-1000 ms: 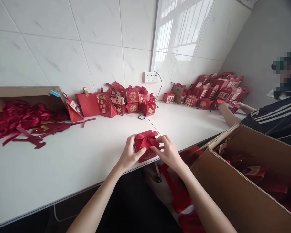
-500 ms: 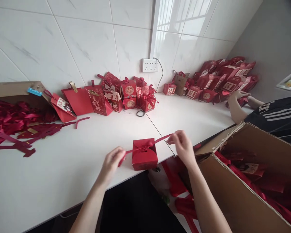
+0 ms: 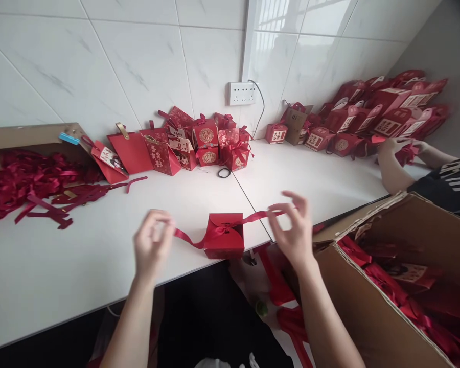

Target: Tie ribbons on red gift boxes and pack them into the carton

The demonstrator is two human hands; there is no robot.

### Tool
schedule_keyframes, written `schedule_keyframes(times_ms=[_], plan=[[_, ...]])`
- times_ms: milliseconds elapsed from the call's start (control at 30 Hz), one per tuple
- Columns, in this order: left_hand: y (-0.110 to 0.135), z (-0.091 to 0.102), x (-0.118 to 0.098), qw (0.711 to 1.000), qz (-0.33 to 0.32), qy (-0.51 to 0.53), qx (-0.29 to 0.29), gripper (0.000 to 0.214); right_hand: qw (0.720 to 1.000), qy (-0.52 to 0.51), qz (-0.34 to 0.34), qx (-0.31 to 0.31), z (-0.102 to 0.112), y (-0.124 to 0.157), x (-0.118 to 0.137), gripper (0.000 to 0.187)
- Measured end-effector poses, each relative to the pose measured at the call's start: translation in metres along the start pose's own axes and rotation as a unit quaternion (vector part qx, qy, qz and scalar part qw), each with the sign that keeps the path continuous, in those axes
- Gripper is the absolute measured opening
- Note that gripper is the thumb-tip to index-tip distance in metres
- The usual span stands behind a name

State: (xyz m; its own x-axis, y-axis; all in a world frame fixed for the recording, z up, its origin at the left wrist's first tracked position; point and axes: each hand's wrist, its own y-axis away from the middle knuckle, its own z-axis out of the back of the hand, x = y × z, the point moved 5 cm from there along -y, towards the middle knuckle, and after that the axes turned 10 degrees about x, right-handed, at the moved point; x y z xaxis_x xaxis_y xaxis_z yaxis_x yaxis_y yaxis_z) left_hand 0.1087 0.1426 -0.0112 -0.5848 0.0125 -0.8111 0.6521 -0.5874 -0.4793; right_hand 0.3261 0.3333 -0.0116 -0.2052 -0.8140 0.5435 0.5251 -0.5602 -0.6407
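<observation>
A small red gift box (image 3: 230,249) stands near the front edge of the white table, its top flaps folded over. A dark red ribbon (image 3: 191,240) is knotted at the centre of its top, with one tail running out to each side. My left hand (image 3: 153,237), slightly blurred, pinches the end of the left tail, which hangs slack in a curve. On the other side, my right hand (image 3: 291,225) has thumb and forefinger closed on the right tail, its other fingers raised.
A cardboard box of red ribbons (image 3: 42,176) lies at the left. Decorated red boxes (image 3: 207,138) line the tiled wall; more boxes (image 3: 387,112) are piled at far right by a co-worker's hands (image 3: 396,153). A large open carton (image 3: 371,301) stands at my right. A black ring (image 3: 224,173) lies mid-table.
My left hand has moved left and up, drawing the left tail out longer. My right hand has shifted slightly right, fingers lifting. The view has turned a little.
</observation>
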Motion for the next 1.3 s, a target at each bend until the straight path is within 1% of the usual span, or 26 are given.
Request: schedule_keyframes(times_ms=[33,67,100,133,167,233,333,400,500,633,867,1000,1133,1233,1300], plan=[[0.003,-0.018,-0.009,0.995,-0.028,-0.054,0.082,0.009,0.997,0.011,0.034,0.064,-0.01,-0.001,0.009,0.007],[0.006,-0.035,-0.015,0.983,-0.049,-0.094,0.148,0.011,0.991,0.013,0.058,0.12,-0.02,-0.001,0.016,0.011],[0.01,-0.049,-0.018,0.972,-0.06,-0.121,0.195,0.011,0.984,0.016,0.072,0.161,-0.028,0.0,0.021,0.014],[0.012,-0.06,-0.019,0.963,-0.063,-0.136,0.222,0.011,0.979,0.021,0.076,0.189,-0.035,0.0,0.024,0.017],[0.014,-0.067,-0.017,0.96,-0.058,-0.142,0.234,0.009,0.975,0.028,0.073,0.209,-0.04,0.001,0.025,0.019],[0.015,-0.076,-0.009,0.958,-0.038,-0.14,0.246,0.007,0.969,0.03,0.061,0.239,-0.048,0.002,0.023,0.021],[0.015,-0.082,0.0,0.957,-0.031,-0.133,0.255,0.006,0.962,0.015,0.042,0.271,-0.052,0.005,0.018,0.02],[0.016,-0.084,0.002,0.959,-0.038,-0.133,0.248,0.005,0.959,0.001,0.028,0.284,-0.052,0.007,0.016,0.02],[0.017,-0.089,0.0,0.963,-0.042,-0.137,0.228,0.005,0.957,-0.025,0.006,0.287,-0.051,0.011,0.013,0.024],[0.019,-0.095,-0.004,0.964,-0.047,-0.139,0.221,0.007,0.96,-0.069,-0.02,0.269,-0.051,0.014,0.008,0.026],[0.016,-0.098,-0.002,0.967,-0.053,-0.125,0.217,0.013,0.962,-0.118,-0.012,0.246,-0.05,0.018,0.001,0.026],[0.017,-0.099,-0.005,0.963,-0.051,-0.127,0.233,0.009,0.967,-0.101,-0.031,0.231,-0.049,0.019,-0.002,0.019],[0.02,-0.098,-0.009,0.961,-0.023,-0.109,0.254,0.01,0.973,-0.106,-0.06,0.194,-0.042,0.018,-0.004,0.009],[0.019,-0.097,-0.008,0.956,-0.01,-0.099,0.274,0.013,0.984,-0.08,-0.041,0.152,-0.032,0.016,-0.002,0.009],[0.015,-0.098,-0.006,0.951,-0.019,-0.094,0.295,0.014,0.988,-0.05,-0.005,0.149,-0.028,0.011,0.001,0.011]])
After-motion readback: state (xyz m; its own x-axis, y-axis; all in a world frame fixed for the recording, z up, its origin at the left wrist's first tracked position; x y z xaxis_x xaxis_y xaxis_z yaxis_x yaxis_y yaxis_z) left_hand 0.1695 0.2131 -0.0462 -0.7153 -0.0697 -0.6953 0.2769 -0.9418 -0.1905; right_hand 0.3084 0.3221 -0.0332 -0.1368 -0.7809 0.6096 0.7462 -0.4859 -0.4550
